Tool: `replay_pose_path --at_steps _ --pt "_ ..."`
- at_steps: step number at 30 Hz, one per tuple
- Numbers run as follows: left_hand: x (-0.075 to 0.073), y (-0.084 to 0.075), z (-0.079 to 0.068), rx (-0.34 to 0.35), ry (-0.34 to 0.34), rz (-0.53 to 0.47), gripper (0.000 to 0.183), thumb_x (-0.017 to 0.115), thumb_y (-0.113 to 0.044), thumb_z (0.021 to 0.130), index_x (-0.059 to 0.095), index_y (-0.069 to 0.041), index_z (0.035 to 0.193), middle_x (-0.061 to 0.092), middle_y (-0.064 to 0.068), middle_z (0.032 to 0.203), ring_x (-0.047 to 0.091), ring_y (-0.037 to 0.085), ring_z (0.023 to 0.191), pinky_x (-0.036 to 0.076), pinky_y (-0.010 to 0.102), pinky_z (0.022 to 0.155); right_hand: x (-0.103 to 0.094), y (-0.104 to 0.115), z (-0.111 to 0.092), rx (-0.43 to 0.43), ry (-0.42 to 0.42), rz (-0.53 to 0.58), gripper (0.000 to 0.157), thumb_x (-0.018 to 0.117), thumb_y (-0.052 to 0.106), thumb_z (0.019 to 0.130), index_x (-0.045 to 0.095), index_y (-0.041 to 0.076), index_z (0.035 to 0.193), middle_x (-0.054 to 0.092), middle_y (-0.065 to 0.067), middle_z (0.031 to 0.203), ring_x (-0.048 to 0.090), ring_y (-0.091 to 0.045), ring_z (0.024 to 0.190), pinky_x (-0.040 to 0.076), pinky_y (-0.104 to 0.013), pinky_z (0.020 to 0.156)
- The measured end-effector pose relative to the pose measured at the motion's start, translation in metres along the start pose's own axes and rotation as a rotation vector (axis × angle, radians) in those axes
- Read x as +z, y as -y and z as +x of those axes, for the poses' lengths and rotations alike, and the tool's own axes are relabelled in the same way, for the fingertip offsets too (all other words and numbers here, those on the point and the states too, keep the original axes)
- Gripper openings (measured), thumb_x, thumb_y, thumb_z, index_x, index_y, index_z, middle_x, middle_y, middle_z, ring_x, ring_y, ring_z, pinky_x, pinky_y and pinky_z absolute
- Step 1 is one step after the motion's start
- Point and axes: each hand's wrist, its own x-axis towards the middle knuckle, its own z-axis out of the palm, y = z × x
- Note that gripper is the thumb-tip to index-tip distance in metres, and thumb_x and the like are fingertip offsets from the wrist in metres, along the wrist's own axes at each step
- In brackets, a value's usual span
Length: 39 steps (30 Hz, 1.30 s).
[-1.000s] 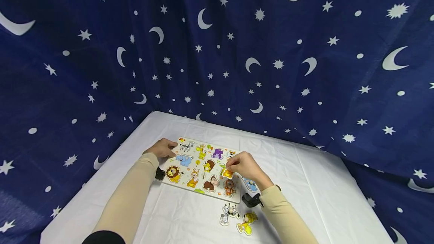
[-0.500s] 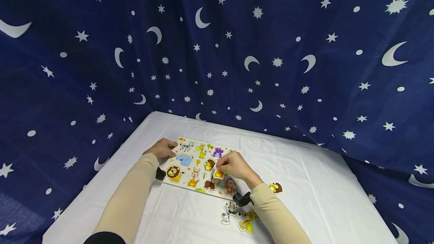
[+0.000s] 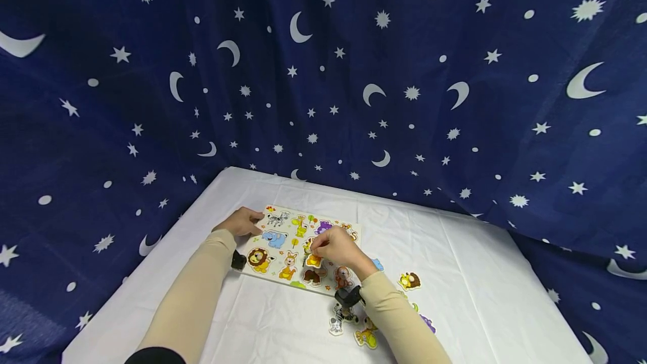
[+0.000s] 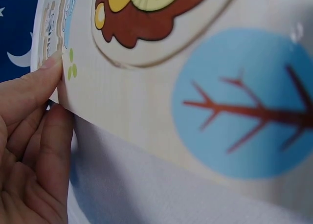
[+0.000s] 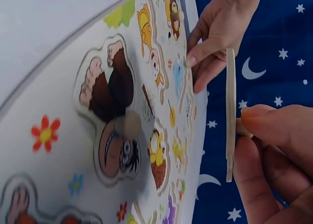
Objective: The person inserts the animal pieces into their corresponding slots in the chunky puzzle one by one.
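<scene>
My left hand (image 3: 240,222) grips the left edge of a wooden animal puzzle board (image 4: 127,97), thumb on top and fingers beneath. Between thumb and fingertips, my right hand (image 3: 337,247) pinches the knob of an orange-yellow puzzle piece (image 3: 313,261) over the board's middle. The right wrist view shows that piece (image 5: 231,121) edge-on, its picture turned away, held apart from the board. A monkey piece (image 5: 117,101) with a knob sits in the board below it. The lion (image 3: 259,260) at the lower left also bears a knob. My right hand hides part of the board.
On the white cloth near the board's front right lie a loose zebra piece (image 3: 342,318) and giraffe piece (image 3: 366,337). Farther right are a hedgehog piece (image 3: 410,281) and a partly hidden purple piece (image 3: 428,323). A dark blue starry curtain (image 3: 323,72) hangs behind the table.
My right hand has moved left across the board with the orange-yellow piece, from its right side to its middle. Loose pieces behind the right arm have come into view. My left hand stays put.
</scene>
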Motion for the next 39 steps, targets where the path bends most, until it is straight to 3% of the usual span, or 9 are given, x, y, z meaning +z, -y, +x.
replay_pose_path --at_steps 6,16,39 --pt "-0.002 0.000 0.001 0.000 0.000 0.013 0.062 0.076 -0.005 0.086 0.052 0.000 0.143 0.041 0.018 0.157 0.036 0.039 0.146 0.034 0.050 0.119 0.011 0.005 0.009 -0.005 0.026 0.002 0.007 0.073 -0.003 0.084 0.079 -0.002 0.085 0.077 -0.012 0.091 0.069 -0.013 0.079 0.057 -0.023 0.070" --pt "-0.001 0.003 0.002 -0.006 0.003 -0.002 0.062 0.076 -0.004 0.086 0.052 0.001 0.143 0.040 0.017 0.157 0.036 0.039 0.146 0.034 0.049 0.119 0.031 0.008 0.019 0.036 0.059 0.049 0.007 0.073 -0.006 0.083 0.078 -0.002 0.082 0.077 -0.013 0.085 0.061 -0.002 0.065 0.053 -0.018 0.061" --pt "0.001 -0.004 -0.005 -0.022 -0.006 0.032 0.061 0.074 -0.006 0.088 0.052 -0.003 0.144 0.042 0.016 0.156 0.034 0.037 0.148 0.031 0.049 0.121 0.053 0.002 0.030 0.072 0.109 0.073 0.005 0.077 -0.003 0.081 0.080 0.002 0.082 0.077 -0.008 0.084 0.063 -0.004 0.068 0.053 -0.020 0.061"
